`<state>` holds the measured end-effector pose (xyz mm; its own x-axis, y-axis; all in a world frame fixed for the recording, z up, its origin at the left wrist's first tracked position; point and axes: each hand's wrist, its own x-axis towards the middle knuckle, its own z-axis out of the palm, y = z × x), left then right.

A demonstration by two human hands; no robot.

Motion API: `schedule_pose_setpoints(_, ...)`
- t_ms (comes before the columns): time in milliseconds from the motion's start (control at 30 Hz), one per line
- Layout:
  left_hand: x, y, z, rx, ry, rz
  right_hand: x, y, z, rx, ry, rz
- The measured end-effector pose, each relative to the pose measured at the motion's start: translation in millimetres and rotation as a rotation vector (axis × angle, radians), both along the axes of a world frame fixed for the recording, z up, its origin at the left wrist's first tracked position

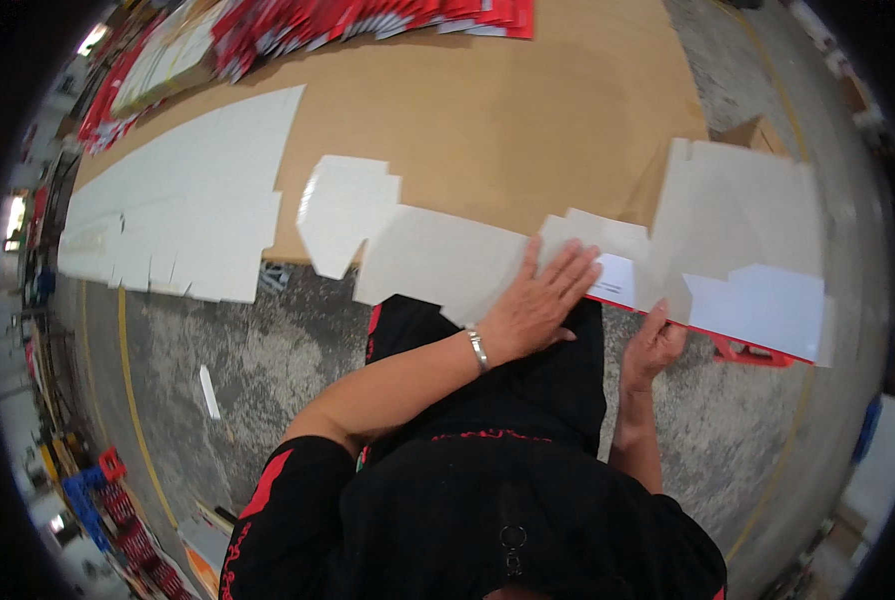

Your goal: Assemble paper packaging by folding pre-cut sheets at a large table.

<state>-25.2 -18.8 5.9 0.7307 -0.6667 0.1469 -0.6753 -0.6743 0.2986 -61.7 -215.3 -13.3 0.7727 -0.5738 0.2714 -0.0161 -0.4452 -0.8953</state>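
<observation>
A die-cut cardboard blank (448, 240), pale grey on its upper side, stretches along the near edge of the table. Its right part has a tall upright-looking panel (738, 195) and a folded-over white flap (758, 308) with a red lower edge. My left hand (543, 300) lies flat on the blank near its middle, fingers extended and together. At the near red edge, my right hand (656, 345) grips the blank, thumb on top and fingers curled below it.
Another pale cardboard blank (183, 200) lies at the left of the brown tabletop (488, 120). Heaped red-and-white folded card pieces (368, 20) and a light bundle (173, 60) sit at the far side. A white scrap (210, 392) is on the concrete floor, left of me.
</observation>
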Motion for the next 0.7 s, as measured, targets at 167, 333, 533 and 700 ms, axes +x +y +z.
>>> schedule_pose_setpoints(167, -7.1, 19.4, -5.9, -0.071, 0.143, -0.025, 36.6, 10.1, 8.0, -0.690, -0.223, 0.467)
schedule_pose_setpoints(333, -25.1, 113.7, -0.3, 0.294, -0.070, 0.119, 56.1, -6.5, 20.5, -0.874, -0.175, 0.551)
schedule_pose_setpoints(533, -8.3, 188.1, 13.8, -0.245, 0.043, 0.246, 70.5, -16.8, 9.9, -0.781, -0.067, 0.599)
schedule_pose_setpoints(700, 29.6, 186.8, 6.4, -0.539, 0.122, 0.261, 75.5, -26.2, 14.0, -0.577, 0.048, 0.606)
